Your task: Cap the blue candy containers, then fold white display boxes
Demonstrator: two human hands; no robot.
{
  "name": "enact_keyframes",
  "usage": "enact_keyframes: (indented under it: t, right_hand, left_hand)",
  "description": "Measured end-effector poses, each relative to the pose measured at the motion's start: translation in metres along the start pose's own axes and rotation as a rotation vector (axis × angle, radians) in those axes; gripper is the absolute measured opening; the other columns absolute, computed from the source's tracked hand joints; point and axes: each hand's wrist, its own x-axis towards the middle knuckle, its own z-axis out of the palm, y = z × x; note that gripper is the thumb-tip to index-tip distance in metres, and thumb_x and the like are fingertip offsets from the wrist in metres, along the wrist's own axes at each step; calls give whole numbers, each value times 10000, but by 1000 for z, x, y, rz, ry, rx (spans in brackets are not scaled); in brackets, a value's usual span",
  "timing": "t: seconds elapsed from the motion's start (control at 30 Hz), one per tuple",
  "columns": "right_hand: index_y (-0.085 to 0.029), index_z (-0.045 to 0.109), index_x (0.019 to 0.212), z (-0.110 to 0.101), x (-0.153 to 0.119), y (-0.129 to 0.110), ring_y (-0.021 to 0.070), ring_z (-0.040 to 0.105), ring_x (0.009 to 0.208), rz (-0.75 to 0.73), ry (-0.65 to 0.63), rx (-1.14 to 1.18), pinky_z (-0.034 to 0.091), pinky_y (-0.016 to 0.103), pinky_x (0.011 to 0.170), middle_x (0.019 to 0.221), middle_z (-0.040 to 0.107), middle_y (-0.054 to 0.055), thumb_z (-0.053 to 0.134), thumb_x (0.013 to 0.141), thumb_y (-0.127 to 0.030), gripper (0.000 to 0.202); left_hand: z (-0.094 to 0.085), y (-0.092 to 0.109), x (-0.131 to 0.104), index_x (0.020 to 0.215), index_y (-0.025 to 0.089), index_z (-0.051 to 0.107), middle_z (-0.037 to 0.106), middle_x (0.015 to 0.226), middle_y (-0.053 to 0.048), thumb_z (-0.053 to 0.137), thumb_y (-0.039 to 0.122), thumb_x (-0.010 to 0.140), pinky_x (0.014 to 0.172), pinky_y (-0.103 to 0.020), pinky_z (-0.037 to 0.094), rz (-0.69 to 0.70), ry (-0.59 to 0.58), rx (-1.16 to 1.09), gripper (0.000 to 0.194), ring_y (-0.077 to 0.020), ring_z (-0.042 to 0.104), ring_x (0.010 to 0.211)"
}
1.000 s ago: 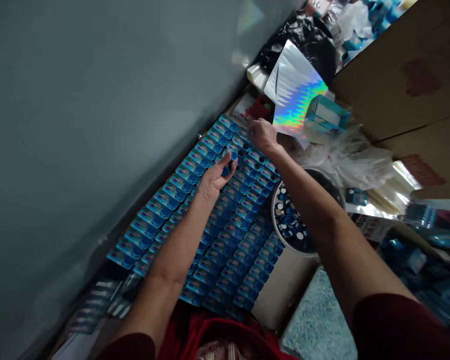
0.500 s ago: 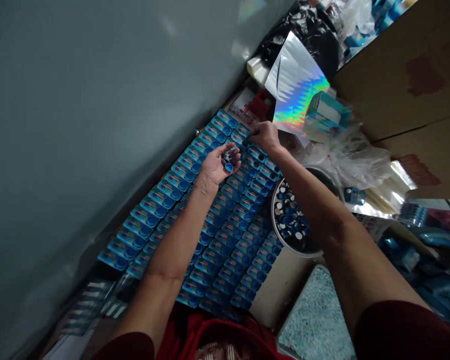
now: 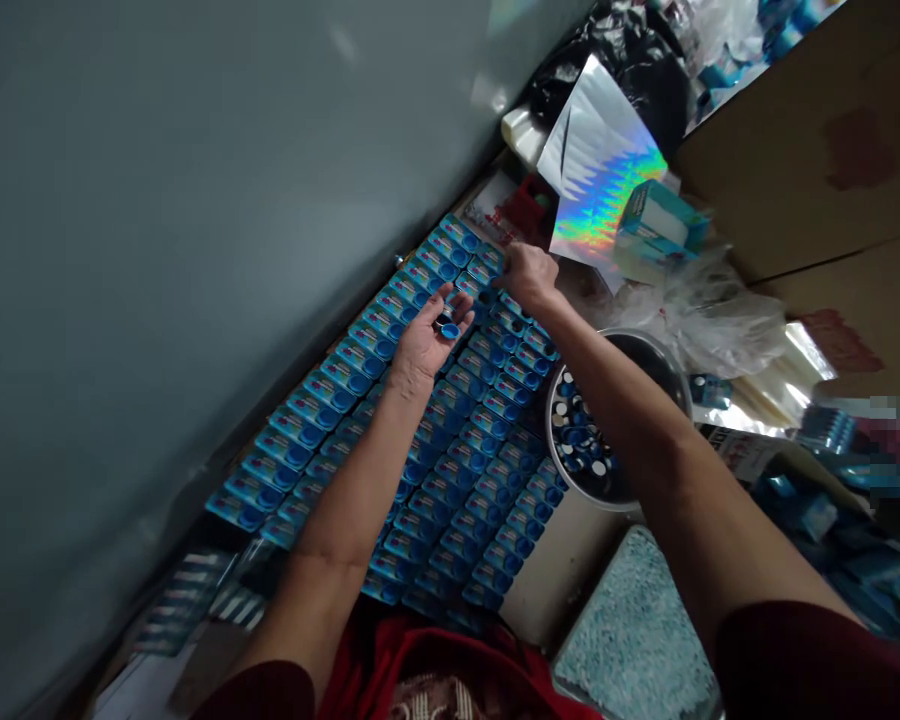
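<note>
Metal bowl [image 3: 548, 420], part-full of small blue & white round pcs [image 3: 581, 435], is the landmark; R forearm crosses over it. L of bowl in view: blue packs [image 3: 319, 410] in slanted rows, each w/ 1 round spot at an end. Up-L of bowl, L hand [image 3: 425, 345], palm up, fingers spread, holds small round pcs [image 3: 448, 328] over packs. R hand [image 3: 529, 275], also up-L of bowl, has fingertips drawn together at packs; contents hidden. Above bowl: shiny foil sheet [image 3: 600, 170], teal box [image 3: 664, 225]. Below bowl: tray [image 3: 570, 690] of pale-blue bits.
</note>
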Motion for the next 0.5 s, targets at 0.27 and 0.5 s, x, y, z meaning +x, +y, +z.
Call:
enact_keyframes:
  t: [0.27, 0.5]
  right_hand:
    - [-226, 778, 815, 20, -122, -36, 198, 663, 772, -186, -79, 413, 465, 316, 732, 814, 754, 20, 782, 812, -230, 6]
    - [-211, 774, 793, 25, -124, -36, 157, 642, 661, -146, -224, 594, 453, 261, 625, 690, 711, -25, 742, 660, -156, 147]
  left_hand:
    - [-6, -31, 1, 1164, 200, 704, 795, 977, -32, 534, 142, 1068, 1128, -328, 553, 228, -34, -33, 203, -167, 771, 1166]
    - [-8, -48, 3, 965, 202, 692, 806, 1048, -46, 568, 216, 1070, 1130, -319, 534, 315, 23, -23, 163, -178, 748, 1226]
